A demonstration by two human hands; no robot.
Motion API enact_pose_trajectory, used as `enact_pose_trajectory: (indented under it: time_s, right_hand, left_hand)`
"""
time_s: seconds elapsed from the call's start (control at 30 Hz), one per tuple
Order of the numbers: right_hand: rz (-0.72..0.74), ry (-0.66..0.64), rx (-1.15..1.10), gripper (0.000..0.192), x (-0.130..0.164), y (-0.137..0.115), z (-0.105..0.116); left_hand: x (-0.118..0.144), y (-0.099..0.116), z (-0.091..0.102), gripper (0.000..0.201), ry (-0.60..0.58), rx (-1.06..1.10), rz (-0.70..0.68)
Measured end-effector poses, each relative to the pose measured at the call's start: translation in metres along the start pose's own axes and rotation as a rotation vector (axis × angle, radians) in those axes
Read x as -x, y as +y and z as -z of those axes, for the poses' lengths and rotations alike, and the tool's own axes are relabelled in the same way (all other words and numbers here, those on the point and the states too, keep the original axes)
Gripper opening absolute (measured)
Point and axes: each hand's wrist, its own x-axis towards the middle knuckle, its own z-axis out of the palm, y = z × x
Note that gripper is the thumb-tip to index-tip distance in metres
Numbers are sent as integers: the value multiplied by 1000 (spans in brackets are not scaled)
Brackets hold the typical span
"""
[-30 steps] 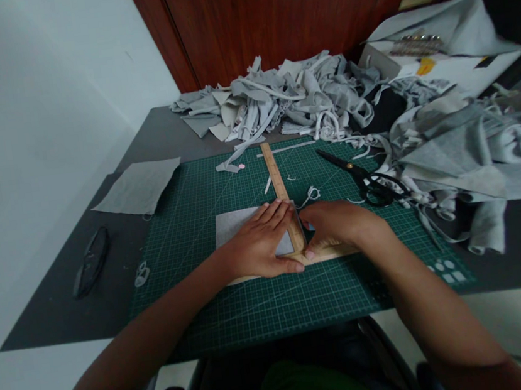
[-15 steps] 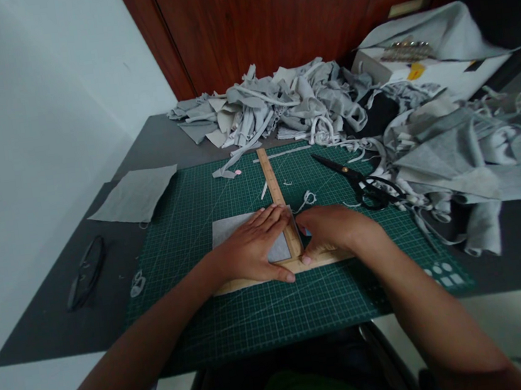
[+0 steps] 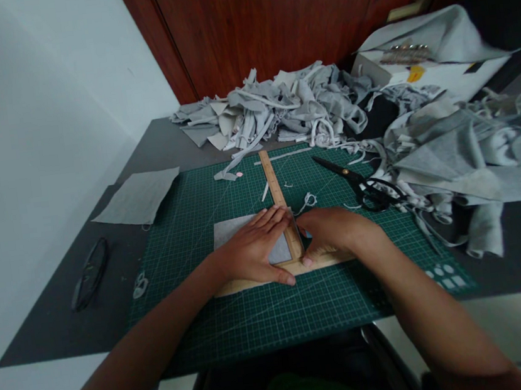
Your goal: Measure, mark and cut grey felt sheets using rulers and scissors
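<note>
While the left hand (image 3: 253, 256) lies flat with fingers spread on a grey fabric square (image 3: 234, 231) and wooden square ruler (image 3: 275, 187) on the green cutting mat (image 3: 274, 307), the right hand (image 3: 334, 231) presses its curled fingers on the ruler's corner, scissors (image 3: 358, 184) nearby.

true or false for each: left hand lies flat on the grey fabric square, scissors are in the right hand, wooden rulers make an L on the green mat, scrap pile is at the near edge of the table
1. The left hand lies flat on the grey fabric square. True.
2. The scissors are in the right hand. False: they lie on the cutting mat, beyond that hand, which rests at the rulers' corner.
3. The wooden rulers form an L on the mat. True.
4. The scrap pile is at the table's near edge. False: it sits at the far edge, by the wooden door.
</note>
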Motion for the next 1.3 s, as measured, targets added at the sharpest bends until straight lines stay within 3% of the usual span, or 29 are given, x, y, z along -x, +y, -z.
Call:
enact_pose_trajectory:
  time_s: [0.47,1.0,1.3]
  right_hand:
    - [24,15,-17,56,1,3,0]
    - [96,-72,-124,45,-6,23,-2]
    - [79,-57,-121,44,-4,21,-3]
  left_hand:
    - [-2,1,-1,133,-3,-40,-9]
    - [-1,2,2,124,5,-18,-16]
    - [1,6,2,98,22,-4,-10]
